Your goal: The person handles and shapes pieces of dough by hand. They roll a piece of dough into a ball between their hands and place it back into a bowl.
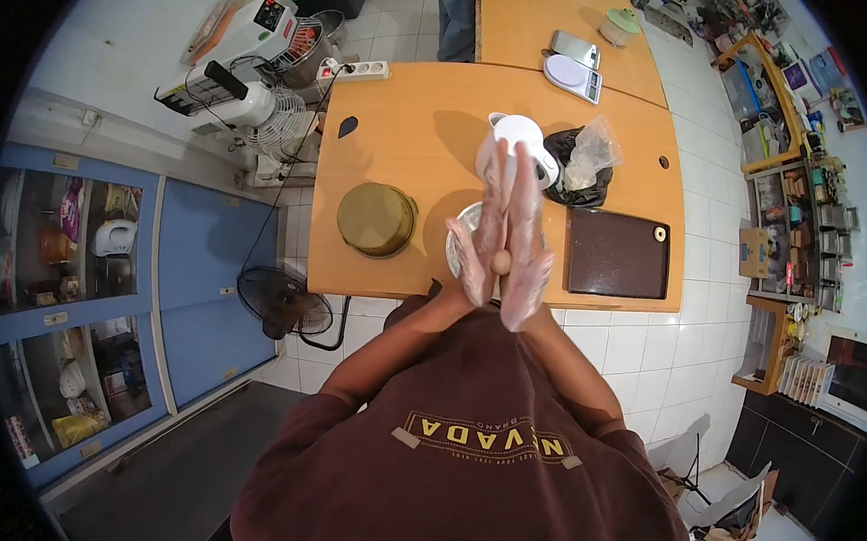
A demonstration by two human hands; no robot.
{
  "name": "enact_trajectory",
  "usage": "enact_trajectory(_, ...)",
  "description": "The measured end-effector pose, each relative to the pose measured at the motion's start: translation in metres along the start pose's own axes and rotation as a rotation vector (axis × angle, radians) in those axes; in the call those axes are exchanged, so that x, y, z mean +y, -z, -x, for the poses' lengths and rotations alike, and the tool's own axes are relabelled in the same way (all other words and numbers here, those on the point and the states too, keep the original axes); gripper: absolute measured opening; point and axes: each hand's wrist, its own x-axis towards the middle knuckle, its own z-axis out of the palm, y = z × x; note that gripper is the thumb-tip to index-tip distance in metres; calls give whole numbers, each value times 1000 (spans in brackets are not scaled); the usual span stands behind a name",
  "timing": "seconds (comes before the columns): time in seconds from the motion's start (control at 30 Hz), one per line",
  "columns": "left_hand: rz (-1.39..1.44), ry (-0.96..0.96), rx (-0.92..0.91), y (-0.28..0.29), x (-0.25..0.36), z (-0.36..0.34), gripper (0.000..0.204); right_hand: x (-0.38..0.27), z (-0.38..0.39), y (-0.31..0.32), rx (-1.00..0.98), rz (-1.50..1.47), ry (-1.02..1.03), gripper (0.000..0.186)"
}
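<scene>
My left hand [480,258] and my right hand [525,241], both in clear plastic gloves, are upright with their palms facing. Between the lower parts of the palms they hold a small beige dough ball [501,263]. The fingers are straight and point away from me. Behind the hands a round bowl [460,223] shows only in part, its contents hidden. To the right lies a dark rectangular tray [616,264], with one small dough ring [660,234] near its far right corner.
A white jug-like appliance [519,131] stands beyond my fingertips, beside a black plastic bag [563,146] and a clear bag [595,152]. On the left is an olive round tub [373,220]. Scales [573,75], a power strip [365,70] and a floor fan [279,301] are farther out.
</scene>
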Motion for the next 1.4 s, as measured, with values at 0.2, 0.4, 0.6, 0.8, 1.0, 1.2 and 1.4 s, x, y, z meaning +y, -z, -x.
enact_trajectory(0.2,314,56,100,-19,-1,6,115,8,-8,3,106,-261,-83,104)
enact_trajectory(0.4,417,96,176,-15,12,-6,115,25,2,-8,123,-6,-29,102)
enact_trajectory(0.6,505,102,245,-14,14,-8,119,17,7,-6,45,123,-7,103)
enact_trajectory(0.8,14,164,92,-14,16,5,122,-8,-16,-9,178,-34,-26,104)
enact_trajectory(1.0,264,4,143,-9,12,-9,123,23,14,2,60,301,-69,101)
enact_trajectory(1.2,-173,114,20,-6,-3,15,125,-8,-12,-12,133,240,-34,101)
enact_trajectory(1.4,19,18,113,2,7,-11,124,27,8,-1,97,469,-31,89)
